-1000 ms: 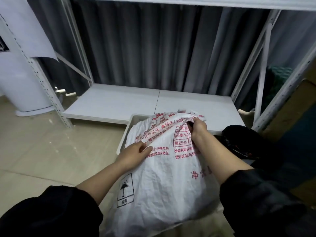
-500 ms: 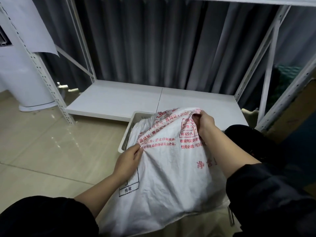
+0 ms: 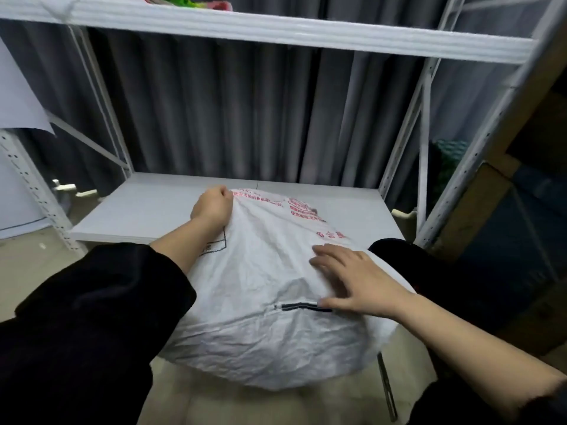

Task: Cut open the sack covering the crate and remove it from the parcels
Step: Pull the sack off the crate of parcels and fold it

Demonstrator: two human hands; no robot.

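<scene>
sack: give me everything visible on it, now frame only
The sack is white, crinkled, woven-plastic-looking, with red print near its far end and a black-outlined box mark by the left forearm. It bulges in a rounded heap in front of the low shelf; what it covers is hidden. A short dark strip shows on its near side. The left hand bunches its far edge in a grip; the right hand rests on top, fingers spread.

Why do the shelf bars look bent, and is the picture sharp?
In the head view the wide lens bows the upper shelf and leans the posts; light is dim and even; the sack is slightly soft, its red print blurred; the left hand and right hand show clearly.
</scene>
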